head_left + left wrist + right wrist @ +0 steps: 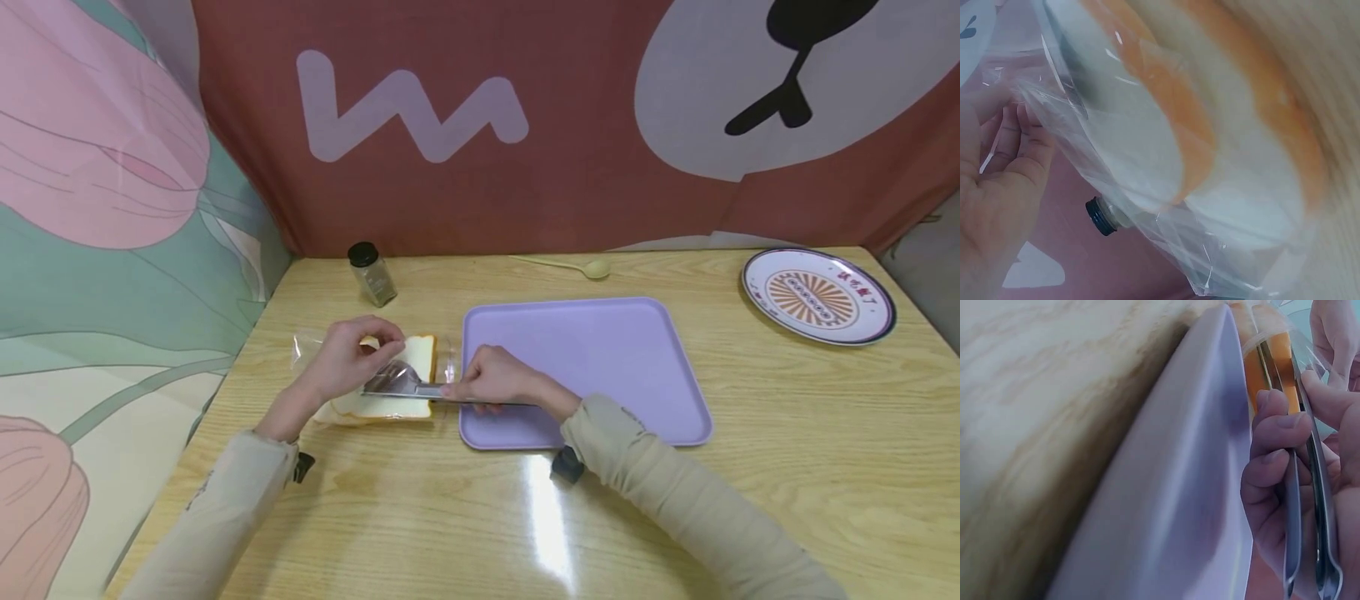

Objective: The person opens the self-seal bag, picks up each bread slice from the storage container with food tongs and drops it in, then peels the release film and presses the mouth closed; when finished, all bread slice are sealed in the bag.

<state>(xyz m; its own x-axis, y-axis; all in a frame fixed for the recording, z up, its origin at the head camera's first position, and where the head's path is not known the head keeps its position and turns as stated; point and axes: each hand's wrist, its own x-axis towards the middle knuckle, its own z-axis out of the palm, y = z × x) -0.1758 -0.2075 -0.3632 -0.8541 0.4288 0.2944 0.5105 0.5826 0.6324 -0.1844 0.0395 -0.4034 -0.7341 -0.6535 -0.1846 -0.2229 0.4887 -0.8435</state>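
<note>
My left hand (348,354) pinches the upper film of a clear plastic bag (1222,265) and lifts it off the bread. Slices of white bread (422,354) with orange-brown crust lie inside, at least two overlapping. My right hand (498,373) grips metal tongs (1292,531), fingers curled round both arms. The broad head of the tongs reaches left into the bag's mouth, over the upper slice in the head view. In the right wrist view the two arms stand a little apart, with crust between them near the far end. Whether the tips clamp a slice is hidden.
A purple tray (600,358) lies right of the bread, under my right hand. A black-capped jar (372,275) stands behind the bag. At the back lies a pale yellow spoon (592,268); a patterned plate (817,296) sits at the far right. Printed cloth hangs behind the table.
</note>
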